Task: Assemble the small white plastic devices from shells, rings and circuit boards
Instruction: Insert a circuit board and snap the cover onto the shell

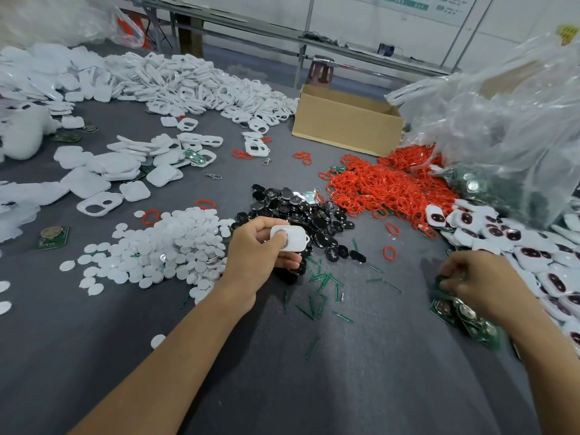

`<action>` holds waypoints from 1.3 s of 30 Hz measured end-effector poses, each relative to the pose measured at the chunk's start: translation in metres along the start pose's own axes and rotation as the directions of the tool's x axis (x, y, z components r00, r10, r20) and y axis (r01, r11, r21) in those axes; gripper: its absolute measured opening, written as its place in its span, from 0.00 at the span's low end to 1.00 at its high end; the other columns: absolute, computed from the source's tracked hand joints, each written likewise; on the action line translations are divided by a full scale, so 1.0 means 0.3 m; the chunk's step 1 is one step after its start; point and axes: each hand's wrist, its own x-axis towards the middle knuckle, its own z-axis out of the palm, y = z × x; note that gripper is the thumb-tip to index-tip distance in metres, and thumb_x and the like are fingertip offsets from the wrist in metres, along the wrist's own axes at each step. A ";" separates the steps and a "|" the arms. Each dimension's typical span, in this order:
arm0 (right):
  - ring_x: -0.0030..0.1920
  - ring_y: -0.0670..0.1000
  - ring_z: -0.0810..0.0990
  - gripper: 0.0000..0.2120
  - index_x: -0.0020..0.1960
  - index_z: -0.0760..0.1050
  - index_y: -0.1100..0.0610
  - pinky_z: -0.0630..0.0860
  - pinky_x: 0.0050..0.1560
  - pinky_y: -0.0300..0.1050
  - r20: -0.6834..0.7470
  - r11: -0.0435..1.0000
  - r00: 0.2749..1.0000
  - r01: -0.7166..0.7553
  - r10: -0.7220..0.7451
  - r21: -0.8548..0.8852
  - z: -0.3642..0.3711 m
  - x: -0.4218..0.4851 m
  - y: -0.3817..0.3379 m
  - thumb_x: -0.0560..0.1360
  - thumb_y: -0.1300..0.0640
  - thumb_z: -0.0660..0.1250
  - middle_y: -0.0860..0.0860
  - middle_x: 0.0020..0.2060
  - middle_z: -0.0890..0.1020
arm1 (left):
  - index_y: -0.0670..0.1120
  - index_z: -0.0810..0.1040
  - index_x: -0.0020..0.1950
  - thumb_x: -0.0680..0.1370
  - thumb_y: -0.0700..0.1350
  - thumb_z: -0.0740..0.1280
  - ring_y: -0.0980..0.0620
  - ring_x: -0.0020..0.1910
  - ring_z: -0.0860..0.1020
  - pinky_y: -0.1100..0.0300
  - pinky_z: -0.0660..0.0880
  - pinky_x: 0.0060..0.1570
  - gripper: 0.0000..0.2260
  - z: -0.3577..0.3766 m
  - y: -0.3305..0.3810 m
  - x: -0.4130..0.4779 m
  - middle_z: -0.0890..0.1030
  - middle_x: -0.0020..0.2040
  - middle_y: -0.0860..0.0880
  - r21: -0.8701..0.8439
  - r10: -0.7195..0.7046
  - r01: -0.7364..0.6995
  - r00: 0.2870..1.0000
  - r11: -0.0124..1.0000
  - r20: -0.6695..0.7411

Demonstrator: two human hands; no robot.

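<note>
My left hand (262,249) grips a small white plastic shell (292,238) above the grey table, thumb pressed on its round button area. My right hand (480,284) reaches down at the right into a cluster of green circuit boards (464,318), its fingers curled around one of them. A heap of red rings (389,186) lies beyond the hands. Black oval parts (301,208) are piled just behind my left hand. White round discs (169,246) lie in a heap to its left.
White shells (188,86) are heaped across the far left. Shells fitted with dark inserts (518,246) lie at the right edge. An open cardboard box (345,124) and clear plastic bags (502,120) stand at the back right. Green plastic strips (320,287) are scattered between my hands.
</note>
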 end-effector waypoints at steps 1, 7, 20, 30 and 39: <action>0.36 0.51 0.76 0.17 0.31 0.74 0.47 0.65 0.35 0.43 -0.055 0.999 0.998 0.036 -0.035 0.023 -0.007 0.006 -0.021 0.64 0.66 0.76 0.45 0.30 0.78 | 0.38 0.78 0.53 0.79 0.31 0.62 0.47 0.29 0.82 0.60 0.79 0.30 0.08 0.000 0.001 -0.001 0.83 0.41 0.42 -0.009 -0.006 0.006 1.000 1.000 0.002; 0.38 0.51 0.83 0.12 0.39 0.74 0.50 0.76 0.42 0.48 -0.249 0.838 0.931 0.351 -0.266 0.418 0.004 0.037 -0.293 0.72 0.65 0.72 0.46 0.35 0.81 | 0.39 0.79 0.53 0.79 0.31 0.62 0.46 0.32 0.84 0.61 0.80 0.32 0.08 -0.002 0.004 -0.001 0.84 0.42 0.43 -0.044 -0.033 0.034 0.999 0.998 0.026; 0.36 0.57 0.79 0.04 0.40 0.76 0.59 0.75 0.33 0.53 -0.483 0.664 0.649 0.728 -0.588 0.169 0.177 -0.005 -0.575 0.71 0.62 0.71 0.53 0.37 0.81 | 0.39 0.80 0.50 0.83 0.39 0.56 0.50 0.33 0.83 0.59 0.81 0.33 0.12 -0.012 0.010 0.012 0.84 0.35 0.45 -0.186 -0.086 0.095 0.995 0.978 0.056; 0.44 0.51 0.81 0.02 0.42 0.82 0.58 0.78 0.46 0.50 -0.384 0.605 0.649 0.757 -0.656 0.246 0.162 0.014 -0.561 0.70 0.63 0.73 0.50 0.41 0.84 | 0.40 0.79 0.49 0.83 0.37 0.55 0.50 0.31 0.82 0.59 0.81 0.33 0.13 -0.013 0.011 0.013 0.83 0.36 0.43 -0.187 -0.084 0.087 0.996 0.978 0.027; 0.48 0.51 0.78 0.10 0.51 0.82 0.54 0.75 0.51 0.50 -0.230 0.751 0.772 0.633 -0.593 0.189 0.139 0.044 -0.544 0.71 0.53 0.74 0.48 0.48 0.82 | 0.40 0.79 0.50 0.84 0.38 0.55 0.47 0.32 0.83 0.58 0.82 0.34 0.13 -0.011 0.014 0.010 0.83 0.38 0.41 -0.157 -0.081 0.085 0.996 0.984 0.032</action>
